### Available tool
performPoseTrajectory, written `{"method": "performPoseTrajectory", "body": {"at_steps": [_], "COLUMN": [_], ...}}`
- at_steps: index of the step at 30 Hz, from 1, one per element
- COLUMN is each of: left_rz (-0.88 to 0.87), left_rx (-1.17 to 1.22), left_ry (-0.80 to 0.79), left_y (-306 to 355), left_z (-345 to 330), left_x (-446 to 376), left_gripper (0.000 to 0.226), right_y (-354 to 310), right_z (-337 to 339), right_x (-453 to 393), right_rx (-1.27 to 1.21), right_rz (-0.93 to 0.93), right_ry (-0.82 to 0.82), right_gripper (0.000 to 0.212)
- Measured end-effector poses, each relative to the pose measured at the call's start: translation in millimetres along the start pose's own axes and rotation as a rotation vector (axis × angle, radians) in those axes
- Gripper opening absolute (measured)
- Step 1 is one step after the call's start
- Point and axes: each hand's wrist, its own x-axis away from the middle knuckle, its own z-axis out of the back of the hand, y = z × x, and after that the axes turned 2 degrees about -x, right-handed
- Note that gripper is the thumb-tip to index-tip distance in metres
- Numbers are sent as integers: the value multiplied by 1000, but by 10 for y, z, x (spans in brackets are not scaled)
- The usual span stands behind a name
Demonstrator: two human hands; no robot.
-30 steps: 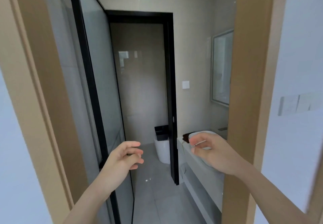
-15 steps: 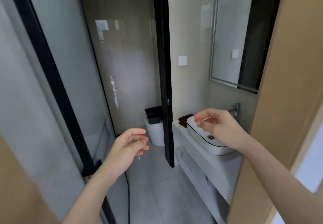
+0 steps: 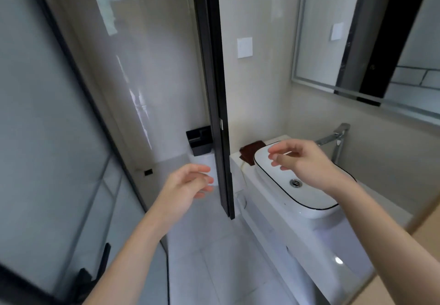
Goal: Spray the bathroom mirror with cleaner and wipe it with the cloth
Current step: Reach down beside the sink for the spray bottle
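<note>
The bathroom mirror [image 3: 333, 31] hangs on the right wall above a white basin [image 3: 281, 185] with a black rim. A dark brown cloth [image 3: 250, 153] lies on the counter at the basin's far end. My right hand [image 3: 302, 159] hovers over the basin with loosely curled fingers and holds nothing. My left hand [image 3: 185, 185] floats over the floor left of the black door edge [image 3: 214, 90], fingers apart and empty. No spray bottle is in view.
A chrome faucet [image 3: 335, 138] stands behind the basin. A frosted glass partition [image 3: 47, 114] runs along the left. Beyond the door edge sit a toilet and a black box [image 3: 198, 140]. A white wall switch [image 3: 244, 47] is beside the mirror. Grey floor tiles [image 3: 214, 257] lie between.
The view has advanced through the doorway into the bathroom; basin, cloth and mirror are closer and larger. Both hands stay raised and empty, the right one now over the basin.
</note>
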Motion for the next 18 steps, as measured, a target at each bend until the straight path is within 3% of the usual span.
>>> {"method": "performPoseTrajectory", "body": {"at_steps": [10, 18], "left_rz": [69, 72], "left_rx": [2, -46], "left_ry": [-114, -383], "left_y": [-311, -624], "left_z": [-356, -919], "left_x": [-1530, -3023], "left_gripper": [21, 21], "right_y": [579, 1332], "right_z": [-107, -55], "right_x": [-1359, -2078], "right_rx": [19, 14], "right_rz": [-70, -253], "right_ry": [-32, 158], "right_gripper": [11, 11]}}
